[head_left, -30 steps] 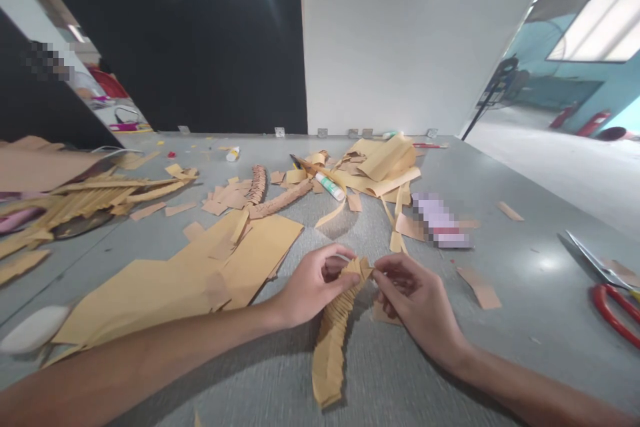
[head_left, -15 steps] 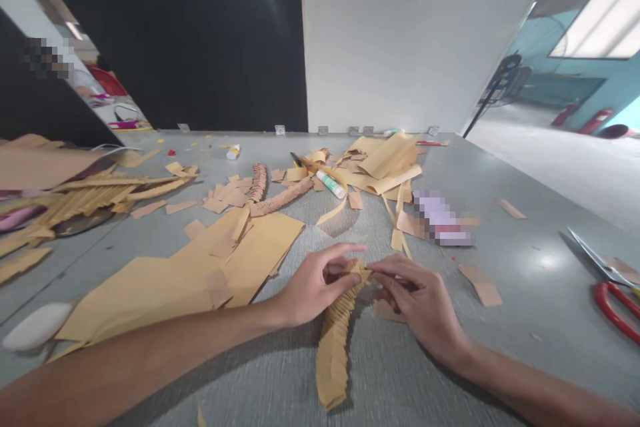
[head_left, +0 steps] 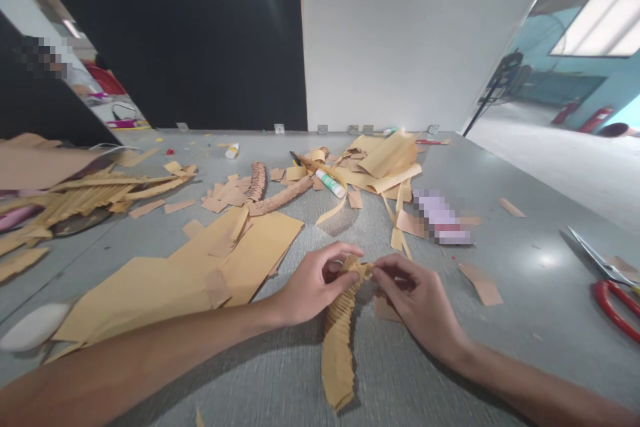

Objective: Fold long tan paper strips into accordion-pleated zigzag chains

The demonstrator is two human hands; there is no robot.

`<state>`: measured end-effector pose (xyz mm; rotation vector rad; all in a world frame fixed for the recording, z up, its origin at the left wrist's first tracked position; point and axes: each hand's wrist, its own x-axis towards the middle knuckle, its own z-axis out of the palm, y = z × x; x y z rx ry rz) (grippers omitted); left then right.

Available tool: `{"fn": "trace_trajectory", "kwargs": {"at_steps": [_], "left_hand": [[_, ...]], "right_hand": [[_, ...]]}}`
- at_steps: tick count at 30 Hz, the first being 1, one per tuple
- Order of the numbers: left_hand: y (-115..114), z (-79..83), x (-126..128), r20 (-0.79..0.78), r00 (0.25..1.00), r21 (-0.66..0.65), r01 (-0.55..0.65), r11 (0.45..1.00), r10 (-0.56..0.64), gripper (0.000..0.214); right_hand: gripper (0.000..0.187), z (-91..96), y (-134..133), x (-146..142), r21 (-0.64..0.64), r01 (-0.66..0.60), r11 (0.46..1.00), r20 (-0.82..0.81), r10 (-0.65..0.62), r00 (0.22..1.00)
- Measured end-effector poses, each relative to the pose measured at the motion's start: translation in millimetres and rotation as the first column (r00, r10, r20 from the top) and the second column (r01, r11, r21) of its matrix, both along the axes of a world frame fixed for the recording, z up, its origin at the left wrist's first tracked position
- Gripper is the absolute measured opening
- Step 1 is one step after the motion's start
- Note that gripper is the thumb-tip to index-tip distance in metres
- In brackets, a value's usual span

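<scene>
A curved strip of pleated tan paper (head_left: 338,347) lies before me, its ridged folds crowding toward the far end. My left hand (head_left: 320,283) pinches that far end between thumb and fingers. Just to the right, my right hand (head_left: 413,290) has its thumb and index finger closed on a small paper tab at the strip's tip. A loose piece of brown paper (head_left: 386,309) lies partly under the right hand. Large flat tan paper sheets (head_left: 150,287) rest beside my left forearm.
Red-handled scissors (head_left: 607,287) lie open at the right. Ahead are a glue stick (head_left: 330,183), another pleated paper piece (head_left: 257,183), a heap of tan paper (head_left: 385,163) and a blurred lilac object (head_left: 443,217). A white oval object (head_left: 35,327) sits at the left.
The near end of the pleated strip has swung slightly to the right. Both hands stay almost in place, the right fingers shifting a little at the tip.
</scene>
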<state>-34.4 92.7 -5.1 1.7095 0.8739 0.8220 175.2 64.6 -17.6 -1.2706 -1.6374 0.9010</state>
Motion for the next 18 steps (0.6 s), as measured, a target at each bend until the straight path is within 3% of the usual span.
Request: {"fn": "trace_trajectory", "kwargs": {"at_steps": [4,11,18], "left_hand": [[-1.1,2.2,-0.6,-0.015,1.0,0.016,0.018,1.0,-0.018,0.04],[-1.8,4.7,0.3,-0.008,1.0,0.0,0.023,1.0,-0.023,0.032],[-2.7,5.0,1.9,-0.048,0.998,0.245,-0.034,0.969,0.047,0.023]], "right_hand": [[0.018,2.2,-0.3,0.1,0.018,0.029,0.999,0.006,-0.029,1.0],[0.019,1.1,-4.5,-1.8,-0.048,0.022,0.999,-0.155,-0.029,0.988],[0.016,-0.1,-9.4,-2.7,0.028,-0.018,0.999,-0.072,0.02,0.997]]}}
